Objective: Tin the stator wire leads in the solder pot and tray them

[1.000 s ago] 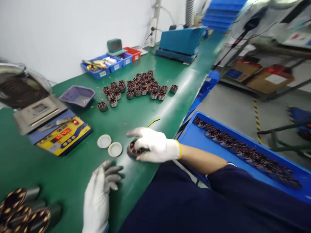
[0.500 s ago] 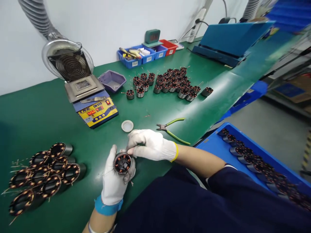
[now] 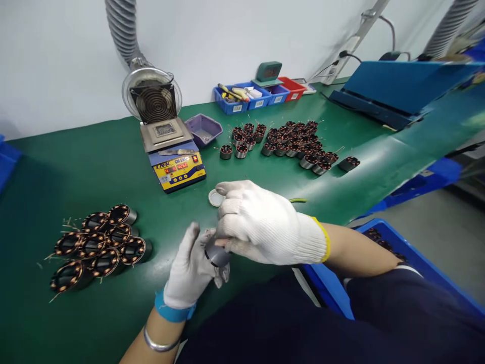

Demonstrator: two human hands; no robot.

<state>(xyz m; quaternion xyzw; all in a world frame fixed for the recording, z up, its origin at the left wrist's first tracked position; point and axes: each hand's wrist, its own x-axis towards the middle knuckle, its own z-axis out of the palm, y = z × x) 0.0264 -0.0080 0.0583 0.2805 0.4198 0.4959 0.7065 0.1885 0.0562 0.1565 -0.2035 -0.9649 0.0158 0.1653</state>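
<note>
A motor stator (image 3: 217, 256), a short grey metal cylinder, is between my two white-gloved hands, tilted so its side shows. My left hand (image 3: 191, 270) cups it from the left and below, with the thumb raised off it. From above, the fingers and thumb of my right hand (image 3: 261, 222) grip its upper right end. A small white round dish (image 3: 215, 197) lies just beyond my right hand. Part of a green plier handle (image 3: 298, 200) sticks out behind that hand; the rest is hidden.
Wound stators (image 3: 102, 237) stand grouped at left, with more (image 3: 295, 139) farther back. A yellow-fronted solder pot (image 3: 180, 169) sits under a fume hose (image 3: 123, 25) beside a purple tray (image 3: 203, 129). Small bins (image 3: 232, 103) line the wall. A blue crate (image 3: 382, 227) holding stators is at right.
The stator has been turned from its open wound end to its side. My right hand has come over it and now grips it. The view has swung left.
</note>
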